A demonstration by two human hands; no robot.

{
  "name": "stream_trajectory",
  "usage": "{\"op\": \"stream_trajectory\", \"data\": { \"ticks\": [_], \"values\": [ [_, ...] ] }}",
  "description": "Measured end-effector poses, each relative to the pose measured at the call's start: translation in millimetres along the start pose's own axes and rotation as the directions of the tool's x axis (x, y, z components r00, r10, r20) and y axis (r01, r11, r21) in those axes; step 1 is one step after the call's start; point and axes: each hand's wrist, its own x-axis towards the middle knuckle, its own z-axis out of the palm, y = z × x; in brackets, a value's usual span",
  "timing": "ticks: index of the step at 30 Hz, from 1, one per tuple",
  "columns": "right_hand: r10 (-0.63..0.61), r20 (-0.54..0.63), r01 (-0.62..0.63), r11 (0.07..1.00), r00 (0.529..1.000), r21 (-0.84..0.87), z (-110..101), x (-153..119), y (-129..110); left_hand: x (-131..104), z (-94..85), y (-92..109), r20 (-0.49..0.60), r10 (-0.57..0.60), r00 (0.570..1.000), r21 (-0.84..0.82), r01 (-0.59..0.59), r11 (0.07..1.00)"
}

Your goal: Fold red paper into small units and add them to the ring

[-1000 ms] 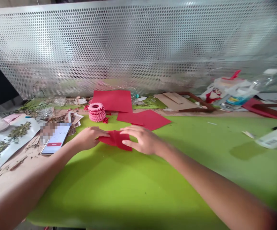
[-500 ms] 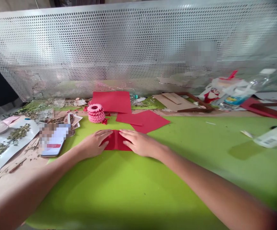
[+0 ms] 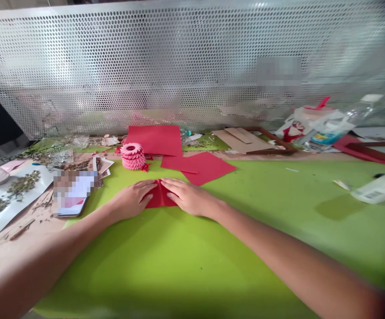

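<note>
A piece of red paper [image 3: 159,195] with a crease down its middle lies on the green tabletop [image 3: 172,257]. My left hand [image 3: 135,198] rests on its left side, fingers stretched out and thumb apart. On the right side lies my right hand [image 3: 187,196], its fingers also extended and reaching to the crease. Both palms cover the paper's outer parts. Just beyond are loose red sheets [image 3: 209,167], a larger red sheet [image 3: 155,138] and a ring-shaped pink folded-paper stack [image 3: 132,156].
A phone [image 3: 74,195] and dried plant bits on white paper [image 3: 22,195] are at left. A perforated metal panel [image 3: 179,62] stands behind. Cardboard pieces [image 3: 241,139], a plastic bag [image 3: 325,128] and a clear bottle [image 3: 367,110] sit back right; a white bottle [image 3: 382,186] lies at right.
My right hand has slid slightly left, its fingertips now at the crease. The right half of the paper has shifted a little inward. My left hand is nearly still.
</note>
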Motion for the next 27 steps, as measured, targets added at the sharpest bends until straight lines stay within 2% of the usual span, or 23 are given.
{"op": "stream_trajectory", "data": {
  "ticks": [9,13,18,22,27],
  "values": [
    [0.000,0.018,-0.001,0.998,1.000,0.057,3,2,2,1,5.8,-6,0.046,0.033,0.998,-0.013,-0.033,0.999],
    [0.040,0.012,-0.041,0.996,0.999,0.086,7,3,-1,1,9.9,-2,0.067,-0.022,0.997,0.010,0.021,1.000],
    [0.059,0.034,-0.060,0.997,0.998,0.038,11,4,-5,-1,12.0,6,0.076,-0.049,0.996,0.061,0.044,0.997],
    [0.059,0.004,-0.059,0.998,0.998,0.016,12,5,-6,-1,12.2,11,0.090,-0.076,0.993,0.104,0.067,0.992],
    [0.056,0.007,-0.056,0.998,0.998,0.027,11,4,-6,-4,16.0,9,0.057,-0.052,0.997,0.146,0.044,0.988]
  ]
}}
